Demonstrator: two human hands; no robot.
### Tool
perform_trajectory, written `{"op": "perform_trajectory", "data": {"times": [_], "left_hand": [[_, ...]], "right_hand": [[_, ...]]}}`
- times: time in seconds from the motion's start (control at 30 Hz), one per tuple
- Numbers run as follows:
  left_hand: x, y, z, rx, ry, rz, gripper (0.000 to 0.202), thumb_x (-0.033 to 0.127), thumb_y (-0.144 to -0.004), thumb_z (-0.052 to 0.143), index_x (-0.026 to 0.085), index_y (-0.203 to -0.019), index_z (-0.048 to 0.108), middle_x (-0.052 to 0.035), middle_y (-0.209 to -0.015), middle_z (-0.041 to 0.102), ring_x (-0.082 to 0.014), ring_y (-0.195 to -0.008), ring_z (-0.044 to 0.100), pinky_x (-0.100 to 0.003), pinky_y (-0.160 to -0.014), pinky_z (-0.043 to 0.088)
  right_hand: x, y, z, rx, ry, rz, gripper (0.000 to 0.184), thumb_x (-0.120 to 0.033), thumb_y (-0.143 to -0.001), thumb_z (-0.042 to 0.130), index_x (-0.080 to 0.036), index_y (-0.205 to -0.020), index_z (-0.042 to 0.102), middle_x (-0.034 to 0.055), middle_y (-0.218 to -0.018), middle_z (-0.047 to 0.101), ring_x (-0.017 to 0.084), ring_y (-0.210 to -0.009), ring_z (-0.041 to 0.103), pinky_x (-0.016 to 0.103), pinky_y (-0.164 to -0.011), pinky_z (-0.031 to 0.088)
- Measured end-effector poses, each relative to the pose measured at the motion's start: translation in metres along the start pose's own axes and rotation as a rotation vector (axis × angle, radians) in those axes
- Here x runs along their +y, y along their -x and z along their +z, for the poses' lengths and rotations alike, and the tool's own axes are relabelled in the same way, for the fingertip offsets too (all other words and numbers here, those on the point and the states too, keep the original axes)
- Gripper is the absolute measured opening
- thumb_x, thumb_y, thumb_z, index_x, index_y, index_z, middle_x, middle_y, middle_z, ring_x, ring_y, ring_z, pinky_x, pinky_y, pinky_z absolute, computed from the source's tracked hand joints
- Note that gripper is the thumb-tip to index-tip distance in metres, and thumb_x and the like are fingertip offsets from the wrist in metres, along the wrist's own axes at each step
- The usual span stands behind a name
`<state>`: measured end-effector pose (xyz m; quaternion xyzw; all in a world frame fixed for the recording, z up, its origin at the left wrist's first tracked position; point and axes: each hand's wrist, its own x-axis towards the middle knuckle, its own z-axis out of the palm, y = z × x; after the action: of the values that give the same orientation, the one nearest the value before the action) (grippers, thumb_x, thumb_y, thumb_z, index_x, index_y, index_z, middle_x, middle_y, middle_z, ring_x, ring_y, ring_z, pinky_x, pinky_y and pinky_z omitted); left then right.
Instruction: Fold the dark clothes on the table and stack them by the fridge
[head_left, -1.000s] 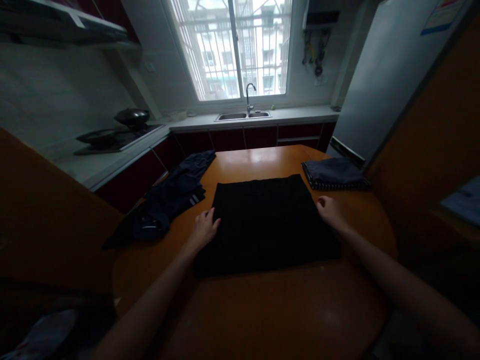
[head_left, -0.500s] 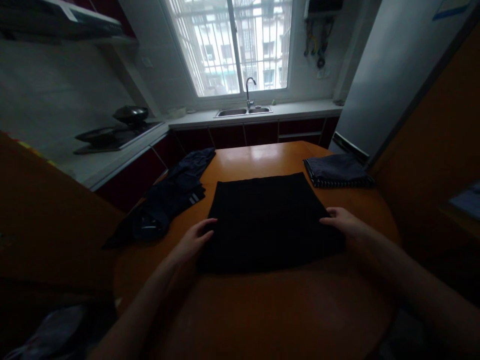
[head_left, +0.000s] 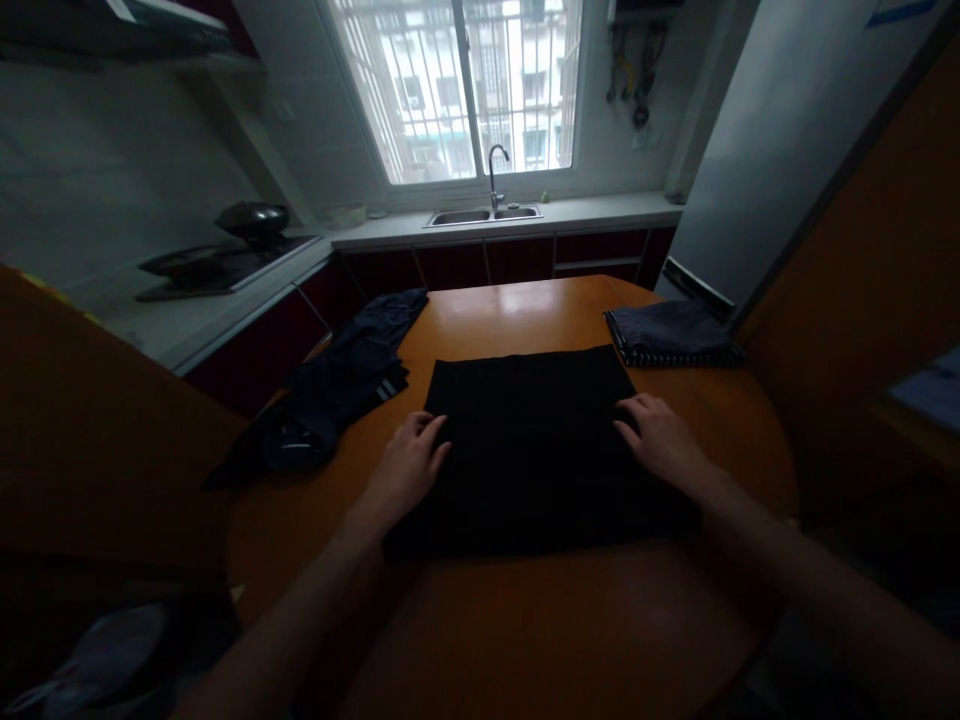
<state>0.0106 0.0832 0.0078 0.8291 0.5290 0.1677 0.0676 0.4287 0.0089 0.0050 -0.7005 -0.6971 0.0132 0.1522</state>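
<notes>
A black garment point(head_left: 532, 455) lies spread flat on the wooden table point(head_left: 517, 640) in front of me, its far edge almost straight. Its exact kind is lost in the dark fabric. My left hand point(head_left: 411, 460) rests on its left side, thumb and fingers apart on the cloth. On the opposite side my right hand point(head_left: 658, 438) touches the right edge, fingers bent and thumb spaced from them. Some fingertips blend into shadow.
Dark blue clothing point(head_left: 345, 370) with white stripes lies crumpled on the table's left. A folded grey-blue cloth stack point(head_left: 675, 335) sits at the right back. Beyond are a sink point(head_left: 461, 217), a stove point(head_left: 225, 270) with a wok, and a fridge point(head_left: 739, 150).
Both hands have moved inward and slightly away from me along the garment's sides. The garment's near edge now reaches a little wider and closer to me.
</notes>
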Motion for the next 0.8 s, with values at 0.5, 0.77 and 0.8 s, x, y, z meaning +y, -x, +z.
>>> {"op": "perform_trajectory", "data": {"times": [0.5,0.77,0.8], "left_hand": [[0.017,-0.050,0.047,-0.156,0.006,0.197,0.029,0.036,-0.103,0.042,0.020,-0.093,0.064,-0.0061,-0.099,0.062,-0.0239,-0.097,0.058,-0.039,-0.085,0.044],[0.046,-0.040,0.022,-0.168,0.012,0.344,0.039,0.035,-0.104,0.040,0.022,-0.137,0.055,-0.0117,-0.143,0.054,-0.0264,-0.131,0.050,-0.046,-0.111,0.037],[0.052,-0.035,0.022,-0.198,0.027,0.398,0.045,0.038,-0.104,0.040,0.025,-0.146,0.048,-0.0102,-0.153,0.046,-0.0265,-0.141,0.042,-0.048,-0.117,0.030]], "right_hand": [[0.008,-0.040,0.009,-0.362,-0.265,-0.061,0.032,-0.036,-0.099,0.048,-0.021,-0.080,0.068,0.0064,-0.082,0.071,0.020,-0.077,0.067,0.029,-0.071,0.047],[-0.014,-0.020,0.017,-0.002,0.138,-0.030,0.040,-0.038,-0.096,0.053,-0.019,-0.130,0.062,0.0197,-0.137,0.060,0.036,-0.129,0.053,0.051,-0.104,0.043],[-0.016,-0.015,0.021,-0.002,0.090,-0.118,0.045,-0.038,-0.098,0.049,-0.021,-0.139,0.056,0.0167,-0.147,0.052,0.034,-0.138,0.045,0.052,-0.111,0.038]]}}
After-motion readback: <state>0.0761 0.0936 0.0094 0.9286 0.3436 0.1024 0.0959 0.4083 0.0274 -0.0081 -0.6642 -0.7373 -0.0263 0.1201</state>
